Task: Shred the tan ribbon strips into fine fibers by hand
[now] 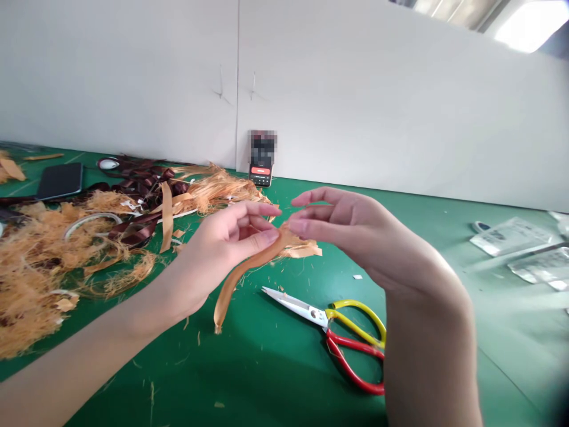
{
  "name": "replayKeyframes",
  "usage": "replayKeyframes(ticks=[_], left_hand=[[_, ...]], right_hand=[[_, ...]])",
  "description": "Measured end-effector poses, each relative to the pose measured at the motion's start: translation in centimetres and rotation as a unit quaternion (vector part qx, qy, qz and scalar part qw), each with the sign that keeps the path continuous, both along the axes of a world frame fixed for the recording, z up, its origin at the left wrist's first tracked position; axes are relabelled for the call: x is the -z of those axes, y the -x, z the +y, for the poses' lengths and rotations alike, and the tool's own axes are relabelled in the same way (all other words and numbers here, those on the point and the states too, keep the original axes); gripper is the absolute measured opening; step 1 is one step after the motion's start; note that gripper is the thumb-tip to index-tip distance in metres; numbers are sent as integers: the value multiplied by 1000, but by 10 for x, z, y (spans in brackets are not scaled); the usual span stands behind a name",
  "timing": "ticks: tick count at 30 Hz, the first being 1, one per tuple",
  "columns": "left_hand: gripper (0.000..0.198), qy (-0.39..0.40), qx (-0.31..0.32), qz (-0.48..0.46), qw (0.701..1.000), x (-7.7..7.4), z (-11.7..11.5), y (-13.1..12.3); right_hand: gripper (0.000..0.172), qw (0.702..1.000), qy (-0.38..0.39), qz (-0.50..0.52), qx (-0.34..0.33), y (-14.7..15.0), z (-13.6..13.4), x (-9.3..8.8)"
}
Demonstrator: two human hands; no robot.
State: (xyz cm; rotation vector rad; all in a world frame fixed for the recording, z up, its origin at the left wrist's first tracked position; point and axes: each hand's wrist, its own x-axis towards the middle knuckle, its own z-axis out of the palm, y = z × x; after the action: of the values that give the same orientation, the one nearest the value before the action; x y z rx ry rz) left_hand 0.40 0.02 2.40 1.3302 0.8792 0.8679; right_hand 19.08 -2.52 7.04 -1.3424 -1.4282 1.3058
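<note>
A tan ribbon strip (235, 279) runs between my two hands, its free end hanging down toward the green table. My left hand (242, 234) pinches the strip between thumb and fingers. Close beside it, my right hand (331, 216) pinches the same strip at its other end, where the material looks frayed. Below the hands lie scissors (306, 308) with one yellow and one red handle, blades pointing left. My right forearm covers part of the handles.
Frayed tan fibres (40, 261) and dark brown ribbon (137, 228) are heaped at the left. A dark phone (60, 181) lies behind them. Another phone (262, 160) leans on the white wall (355, 89). Clear plastic packets (511, 234) lie on the right of the green table (249, 367).
</note>
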Motion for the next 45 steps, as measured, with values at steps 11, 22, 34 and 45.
replayKeyframes(ticks=[11,22,34,45], left_hand=[[22,-89,-15,74,993,-5,0,0],[15,-108,-33,97,989,-8,-2,-1],[24,-60,-34,16,998,3,3,2],[21,-80,-26,56,995,3,7,2]], right_hand=[[27,992,-46,-82,86,13,0,5],[30,957,-111,-167,210,23,-3,2],[19,980,-115,13,159,10,-1,6],[21,972,-59,197,110,8,5,7]])
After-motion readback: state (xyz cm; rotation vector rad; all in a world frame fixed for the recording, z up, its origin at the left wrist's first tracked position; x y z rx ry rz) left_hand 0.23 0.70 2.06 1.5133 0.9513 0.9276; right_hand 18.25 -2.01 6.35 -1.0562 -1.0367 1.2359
